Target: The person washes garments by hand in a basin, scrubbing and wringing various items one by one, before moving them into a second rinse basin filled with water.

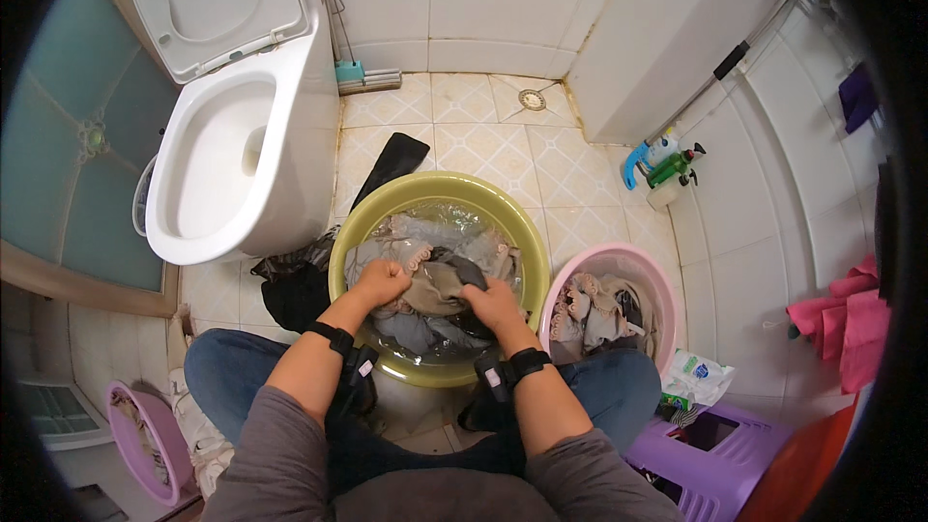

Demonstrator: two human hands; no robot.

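Observation:
A yellow-green basin of water stands on the floor between my knees, with several wet grey and beige garments in it. My left hand is closed in a fist on one side of a grey-beige garment. On the other side my right hand grips the same cloth, its dark grey part bunched by the thumb. The stretch of cloth between both hands lies just over the water. Other garments are soaking beneath it, partly under water. What kind of garment I hold cannot be made out.
A pink basin with more clothes stands close on the right. Dark cloth lies on the left floor beside the toilet. Bottles stand by the right wall, near a long-handled mop. A purple plastic stool is at lower right.

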